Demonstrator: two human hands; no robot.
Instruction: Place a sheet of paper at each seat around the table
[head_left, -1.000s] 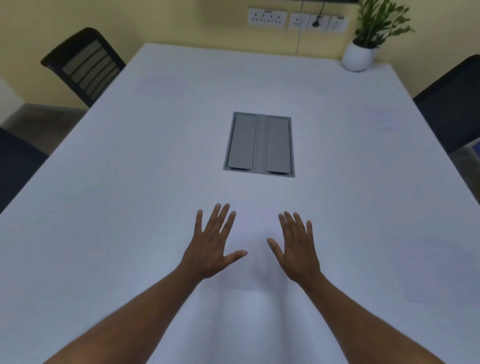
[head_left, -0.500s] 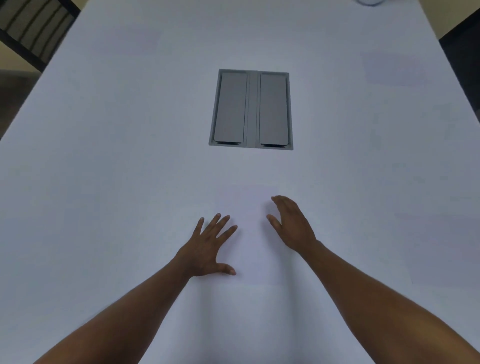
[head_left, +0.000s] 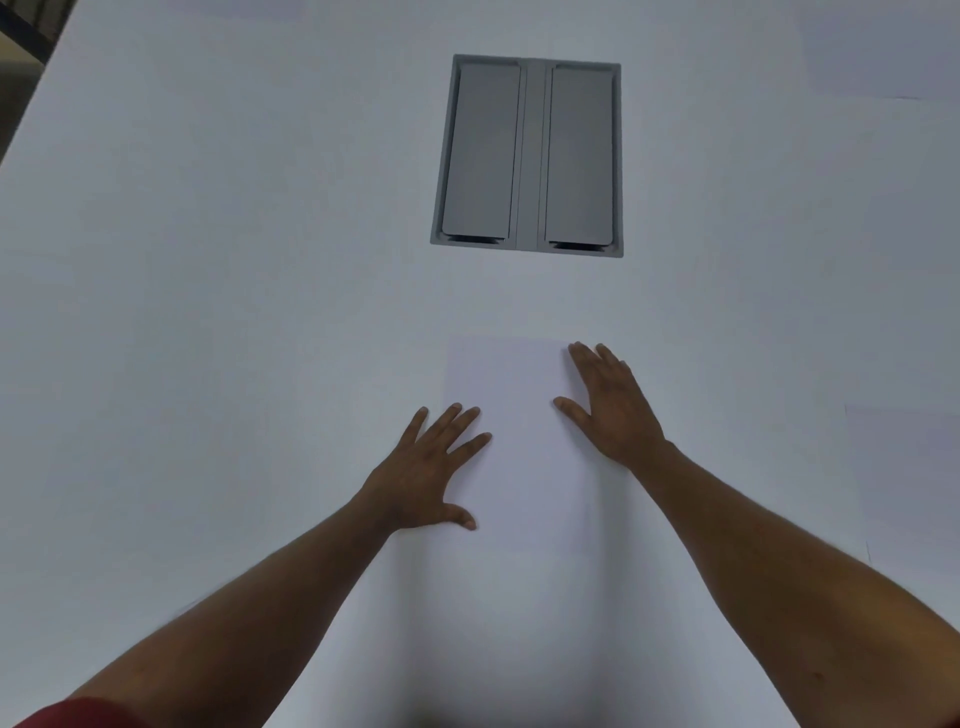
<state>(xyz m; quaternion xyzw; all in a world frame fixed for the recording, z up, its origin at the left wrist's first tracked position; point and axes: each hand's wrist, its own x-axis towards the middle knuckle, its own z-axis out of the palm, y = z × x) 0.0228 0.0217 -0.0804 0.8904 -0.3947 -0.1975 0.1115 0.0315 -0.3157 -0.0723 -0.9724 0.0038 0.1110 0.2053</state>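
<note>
Paper (head_left: 511, 431) is laid flat on the white bench (head_left: 208, 312), pretty much dead centre in front of the person, with its long side running away from the camera. It's barely told apart from the bench surface, only a slightly lilac tint and faint edges give it away. The near edge can't really be made out in the shadow between the arms.

Left hand (head_left: 428, 475) is set down at the sheet's left edge, fingers straight and fanned out, thumb stuck out sideways onto the paper. Right hand (head_left: 610, 410) is placed further up along the right edge, fingers straight and held closer together, thumb angled in over the sheet. So the grip on both sides is flat and spread, nothing is pinched or curled round. Both palms look pressed down on the sheet's margins, though exactly how much of each palm is on paper versus bench can't be told.

Beyond the sheet, a grey cable hatch (head_left: 530, 156) with two closed flaps is sunk into the bench, apart from the paper's far edge. Two more pale sheets are just about seen on the right: one by the right edge (head_left: 904, 467) and one in the far right corner (head_left: 883, 47). A bit of red sleeve (head_left: 78, 714) is caught at the bottom left.
</note>
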